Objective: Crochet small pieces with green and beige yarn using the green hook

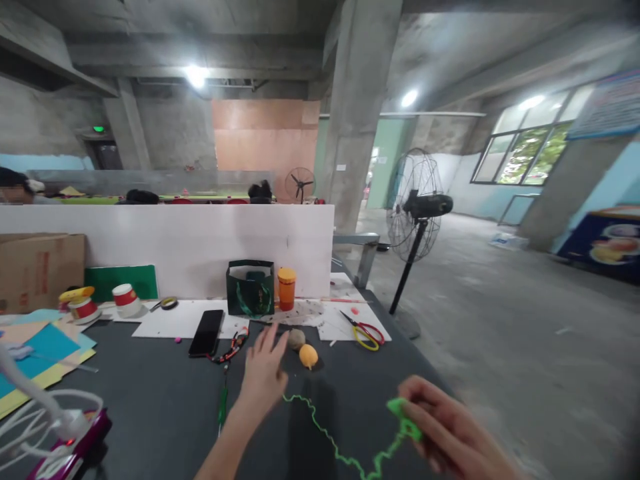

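My left hand [263, 370] hangs open above the dark grey table [125, 373], fingers spread, holding nothing. Nearest to its fingertips lie a small tan ball [297, 339] and a yellow-orange ball [309, 356]. My right hand [445, 427] pinches a bright green twisted chenille stem [405, 413] at the lower right. The stem's wavy length [330, 433] trails over the table toward my left wrist. A black smartphone [206, 333], a beaded cord [230, 347] and a green pen [223, 407] lie left of my left hand.
Red-and-yellow-handled scissors [364, 333], an orange cup [287, 288] and a dark green bag [250, 288] stand on white sheets at the back. Coloured card [45, 350] and a cardboard box [40, 270] sit left. A white partition [175, 247] backs the table; a standing fan [415, 207] stands right.
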Action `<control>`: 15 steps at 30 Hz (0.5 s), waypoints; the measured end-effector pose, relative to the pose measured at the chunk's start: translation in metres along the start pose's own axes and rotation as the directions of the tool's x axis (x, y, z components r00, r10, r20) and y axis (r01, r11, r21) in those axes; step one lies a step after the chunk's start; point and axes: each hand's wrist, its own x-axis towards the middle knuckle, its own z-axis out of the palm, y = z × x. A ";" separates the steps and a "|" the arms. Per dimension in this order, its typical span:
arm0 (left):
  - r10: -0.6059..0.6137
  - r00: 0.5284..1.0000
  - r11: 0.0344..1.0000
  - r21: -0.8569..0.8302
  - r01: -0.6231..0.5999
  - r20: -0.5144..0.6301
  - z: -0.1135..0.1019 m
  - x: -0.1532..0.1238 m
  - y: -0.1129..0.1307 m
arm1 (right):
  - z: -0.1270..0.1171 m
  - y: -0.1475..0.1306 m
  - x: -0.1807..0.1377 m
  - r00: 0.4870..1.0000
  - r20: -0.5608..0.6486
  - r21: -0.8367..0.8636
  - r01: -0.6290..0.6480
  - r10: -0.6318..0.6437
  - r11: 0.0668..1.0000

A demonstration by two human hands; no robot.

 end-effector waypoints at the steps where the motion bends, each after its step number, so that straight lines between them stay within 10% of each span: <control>1: 0.039 0.998 0.997 -0.076 -0.036 0.041 0.004 -0.009 0.016 | 0.014 -0.007 0.006 0.997 0.074 -0.035 -0.008 0.011 0.999; 3: 0.110 0.974 0.962 -0.266 -0.055 0.197 0.018 -0.027 0.041 | 0.034 -0.016 0.016 0.995 0.103 -0.070 0.025 -0.018 0.997; 5: 0.176 0.878 0.712 -0.673 0.199 0.445 0.031 -0.043 0.053 | 0.044 -0.017 0.023 0.997 0.069 -0.117 0.036 -0.028 0.993; 8: 0.105 0.908 0.622 -0.739 0.259 0.406 0.036 -0.060 0.046 | 0.047 -0.004 0.026 0.999 0.053 -0.155 0.018 -0.010 0.988; 15: -0.010 0.957 0.743 -0.639 0.201 0.290 0.008 -0.088 0.009 | 0.060 0.034 0.028 0.987 0.155 -0.064 -0.025 0.034 0.998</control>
